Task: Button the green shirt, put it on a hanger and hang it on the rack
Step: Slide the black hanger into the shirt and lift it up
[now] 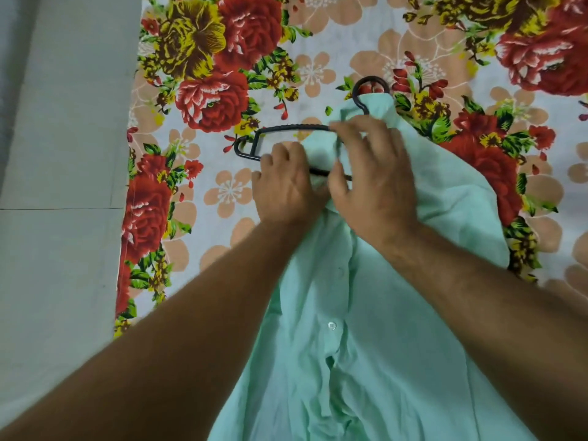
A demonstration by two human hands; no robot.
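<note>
A floral sheet (318,43) is carrying a pale green shirt (381,345), lying rumpled from the middle toward the near edge, and a black hanger (286,127), lying partly tucked into the shirt's far end.

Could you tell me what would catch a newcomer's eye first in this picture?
The bright floral sheet, with big red and yellow roses, fills the upper half. On it a mint-green shirt runs from the centre to the bottom edge. At the centre the left hand and right hand are at its collar, where a dark hanger sits half inside, its hook poking out above.
</note>
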